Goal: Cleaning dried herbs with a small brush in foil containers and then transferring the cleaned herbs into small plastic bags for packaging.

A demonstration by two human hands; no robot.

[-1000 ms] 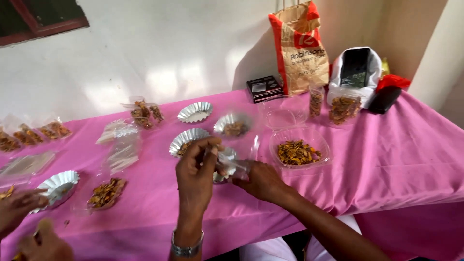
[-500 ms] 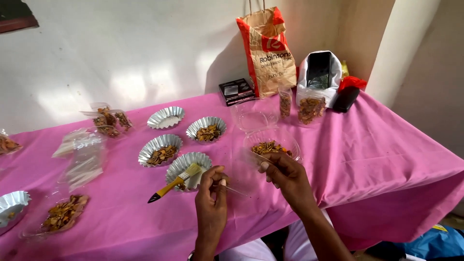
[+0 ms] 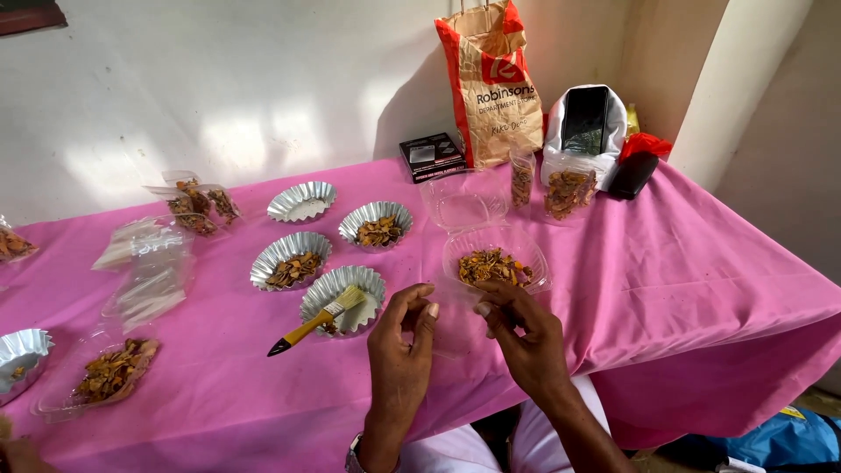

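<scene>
From my remote seat I look down on a worktop (image 3: 701, 263) draped in pink cloth. At the back, against the wall, stand an orange and brown paper bag (image 3: 491, 83), a small black box (image 3: 432, 156) lying flat beside it, a white pouch with a dark panel (image 3: 585, 123) and a black and red item (image 3: 637, 166) at the far right. In front of the pouch sits a clear bag of brown dried pieces (image 3: 568, 191), with a narrow clear tube of the same stuff (image 3: 522, 181) just left of it. I count 4 fluted foil cups in the middle: 1 empty at the back (image 3: 301, 201), 2 with brown pieces (image 3: 377, 226) (image 3: 290, 260), and the nearest one (image 3: 342, 300) with a yellow-handled brush (image 3: 315, 321) resting across its rim, bristles in the cup. To the left lie flat clear bags (image 3: 144, 263), small filled bags (image 3: 197, 206), a clear tray of dried pieces (image 3: 101, 375) and another foil cup (image 3: 19, 355) at the edge. An open clear plastic container (image 3: 495, 267) holding orange and brown pieces sits just beyond my hands, its lid (image 3: 462, 203) tipped back behind it. Nothing blocks the way to it. My left hand (image 3: 399, 350) is half curled, thumb and fingers apart, gripping nothing I can see. My right hand (image 3: 526, 337) is loosely curled, fingertips touching the near rim of the container; whether it pinches anything I cannot tell.
</scene>
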